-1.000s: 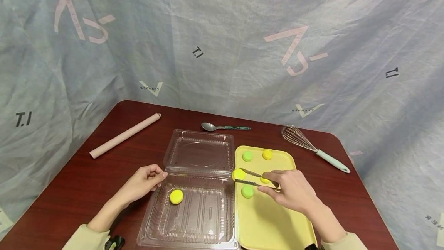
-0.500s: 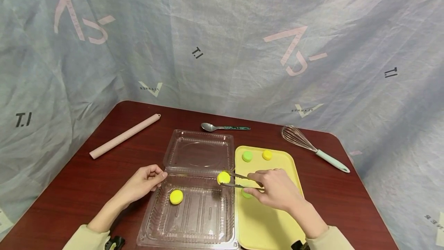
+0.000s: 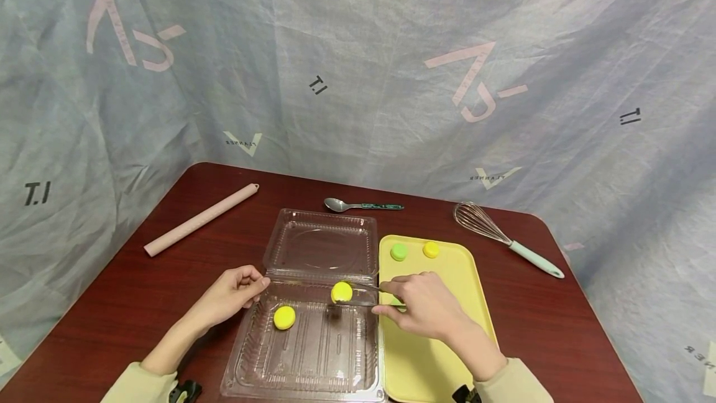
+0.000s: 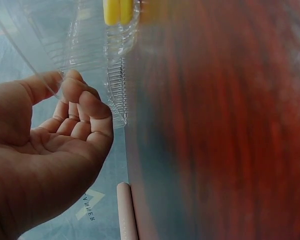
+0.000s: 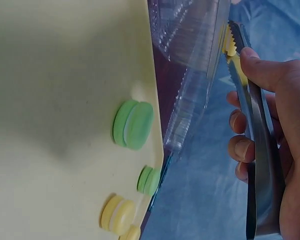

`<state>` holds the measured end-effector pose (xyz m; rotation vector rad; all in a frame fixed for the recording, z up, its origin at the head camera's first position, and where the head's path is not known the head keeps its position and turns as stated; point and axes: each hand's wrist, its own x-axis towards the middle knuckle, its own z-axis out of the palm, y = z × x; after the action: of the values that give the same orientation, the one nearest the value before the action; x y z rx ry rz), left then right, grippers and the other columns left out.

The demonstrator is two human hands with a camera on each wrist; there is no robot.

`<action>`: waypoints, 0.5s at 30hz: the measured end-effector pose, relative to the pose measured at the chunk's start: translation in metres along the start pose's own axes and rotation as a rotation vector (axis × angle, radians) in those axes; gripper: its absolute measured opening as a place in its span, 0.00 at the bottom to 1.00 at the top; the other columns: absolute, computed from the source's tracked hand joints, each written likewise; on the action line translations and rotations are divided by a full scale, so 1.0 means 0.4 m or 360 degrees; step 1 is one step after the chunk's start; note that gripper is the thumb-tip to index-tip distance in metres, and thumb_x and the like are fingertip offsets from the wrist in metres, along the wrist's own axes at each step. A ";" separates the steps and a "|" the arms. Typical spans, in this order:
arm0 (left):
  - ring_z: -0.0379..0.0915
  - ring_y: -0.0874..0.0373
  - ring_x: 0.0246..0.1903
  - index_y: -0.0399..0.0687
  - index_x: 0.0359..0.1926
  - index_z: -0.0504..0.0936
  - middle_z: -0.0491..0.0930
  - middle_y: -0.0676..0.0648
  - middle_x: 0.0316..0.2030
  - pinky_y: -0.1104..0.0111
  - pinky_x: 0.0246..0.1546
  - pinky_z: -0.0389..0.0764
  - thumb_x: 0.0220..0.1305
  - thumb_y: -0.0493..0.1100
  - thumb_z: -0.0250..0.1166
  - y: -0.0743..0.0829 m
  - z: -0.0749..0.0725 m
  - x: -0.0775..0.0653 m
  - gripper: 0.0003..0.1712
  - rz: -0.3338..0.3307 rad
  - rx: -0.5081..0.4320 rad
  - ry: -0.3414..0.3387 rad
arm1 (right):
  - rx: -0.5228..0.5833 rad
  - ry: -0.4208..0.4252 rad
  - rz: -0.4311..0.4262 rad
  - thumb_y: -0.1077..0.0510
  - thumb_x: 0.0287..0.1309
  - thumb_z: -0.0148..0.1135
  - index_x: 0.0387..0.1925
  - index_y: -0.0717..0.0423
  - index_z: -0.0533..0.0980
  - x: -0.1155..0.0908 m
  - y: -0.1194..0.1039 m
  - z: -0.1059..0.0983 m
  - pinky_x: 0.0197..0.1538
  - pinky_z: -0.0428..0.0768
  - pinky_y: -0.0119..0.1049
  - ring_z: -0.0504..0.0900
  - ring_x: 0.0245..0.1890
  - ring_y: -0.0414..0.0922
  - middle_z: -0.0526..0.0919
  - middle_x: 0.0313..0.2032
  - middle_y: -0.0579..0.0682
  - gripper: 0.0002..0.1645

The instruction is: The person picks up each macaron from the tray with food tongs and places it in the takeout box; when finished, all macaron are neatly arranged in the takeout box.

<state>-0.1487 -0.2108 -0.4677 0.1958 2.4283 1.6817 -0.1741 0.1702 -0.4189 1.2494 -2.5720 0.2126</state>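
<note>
Tongs gripped in the right hand hold a yellow macaron over the clear container, whose left edge the left hand pinches, so a low, gentle release beside the other macaron inside seems best.

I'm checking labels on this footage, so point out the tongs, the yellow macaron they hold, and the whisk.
Tongs (image 5: 263, 150), right wrist view: on the metal arm, around mid-length.
Held yellow macaron (image 3: 342, 292), head view: the middle of its visible face.
Whisk (image 3: 526, 253), head view: on its pale handle.
</note>
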 end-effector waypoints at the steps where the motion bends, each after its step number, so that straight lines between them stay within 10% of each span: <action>1: 0.69 0.60 0.22 0.36 0.37 0.77 0.73 0.48 0.22 0.70 0.24 0.73 0.70 0.46 0.64 0.001 0.000 0.000 0.14 -0.0003 -0.0001 0.0002 | 0.0002 -0.0010 0.0001 0.36 0.59 0.67 0.38 0.46 0.85 0.002 -0.003 0.001 0.20 0.65 0.29 0.60 0.16 0.28 0.79 0.21 0.35 0.20; 15: 0.69 0.61 0.22 0.36 0.36 0.77 0.73 0.48 0.22 0.71 0.24 0.72 0.70 0.45 0.64 0.003 0.002 -0.001 0.14 -0.0008 -0.0002 0.0014 | 0.0036 -0.0125 -0.0005 0.36 0.58 0.68 0.30 0.45 0.82 0.028 -0.038 0.025 0.18 0.59 0.27 0.58 0.15 0.28 0.68 0.17 0.32 0.19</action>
<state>-0.1479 -0.2096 -0.4670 0.1827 2.4321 1.6853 -0.1705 0.1498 -0.4247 1.2942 -2.6406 0.1960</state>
